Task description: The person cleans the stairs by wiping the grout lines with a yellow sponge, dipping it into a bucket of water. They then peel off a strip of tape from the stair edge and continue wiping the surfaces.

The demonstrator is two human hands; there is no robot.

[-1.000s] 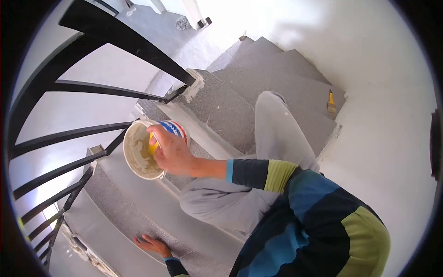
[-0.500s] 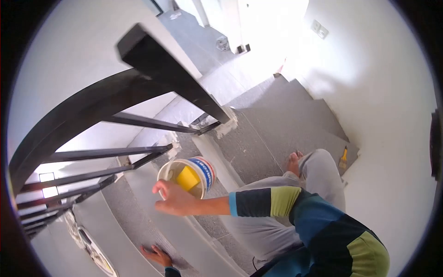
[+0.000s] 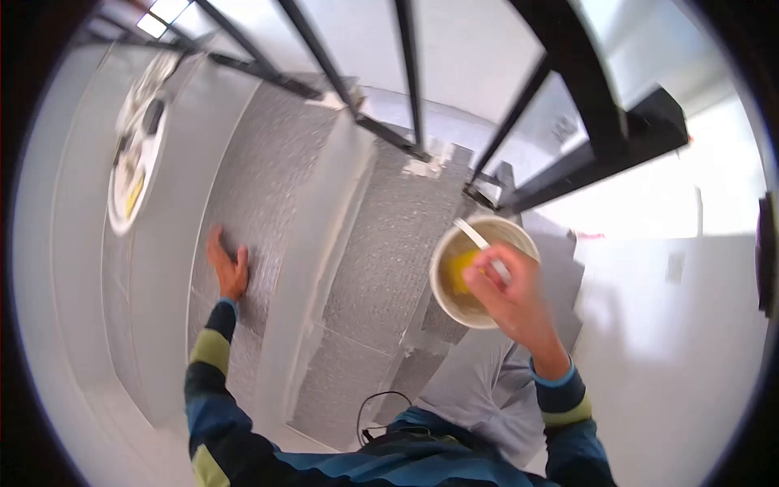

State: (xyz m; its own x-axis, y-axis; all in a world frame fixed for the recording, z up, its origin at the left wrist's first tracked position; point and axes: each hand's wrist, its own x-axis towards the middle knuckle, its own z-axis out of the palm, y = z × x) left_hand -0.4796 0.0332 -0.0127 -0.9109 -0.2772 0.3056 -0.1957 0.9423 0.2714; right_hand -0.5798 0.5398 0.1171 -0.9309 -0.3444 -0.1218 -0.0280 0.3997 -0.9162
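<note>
My right hand (image 3: 507,296) is closed around the white handle of a round white bucket (image 3: 443,292), which hangs tilted toward me over the stairs. Inside the bucket lies a yellow sponge (image 3: 458,272), partly covered by my fingers. My left hand (image 3: 230,266) rests with fingers spread on a grey speckled stair tread (image 3: 272,170), holding nothing.
Black metal railing bars (image 3: 406,73) and a thick black post (image 3: 600,162) line the far side. On a step at left sits a white oval tray (image 3: 119,221) with several items. A black cable (image 3: 385,395) loops beside my grey trousers (image 3: 475,390). A white wall (image 3: 665,349) stands at right.
My view has turned toward the left, so the railing now crosses the top. The bucket has swung rightward in the view with my right hand. My left hand stays on the tread.
</note>
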